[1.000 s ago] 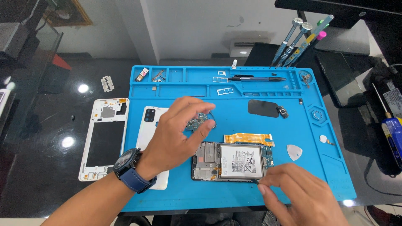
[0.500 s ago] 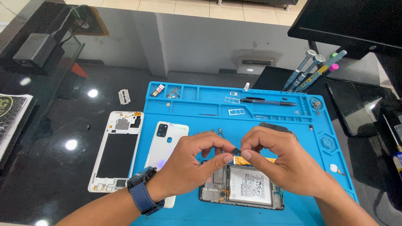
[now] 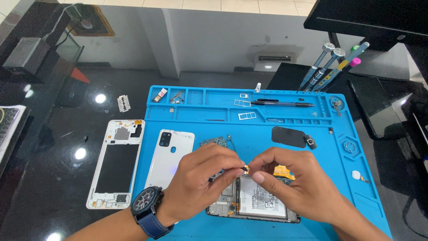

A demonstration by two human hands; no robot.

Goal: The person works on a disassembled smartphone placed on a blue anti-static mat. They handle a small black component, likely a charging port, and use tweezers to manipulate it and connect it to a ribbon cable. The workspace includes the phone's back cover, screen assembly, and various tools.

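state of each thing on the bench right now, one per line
opened black phone with white battery: flat, back off, insides exposed
white plastic back cover: detached, beside it
white mid frame: flat on black table
left hand: pinching small gold-tipped part
right hand: pinching same part
black pen: lying in blue mat

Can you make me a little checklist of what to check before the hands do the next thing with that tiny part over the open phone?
1. Both hands on the tiny part: ok. The left hand and right hand pinch the small part together.
2. Part clear of the open phone: ok, it is held above it.
3. Work is over the blue mat: ok.
4. White back cover out of the way: ok, it lies left of the hands.
5. Part undamaged: cannot tell, too small.
6. Screwdrivers within reach: cannot tell, they stand past the mat's far edge.
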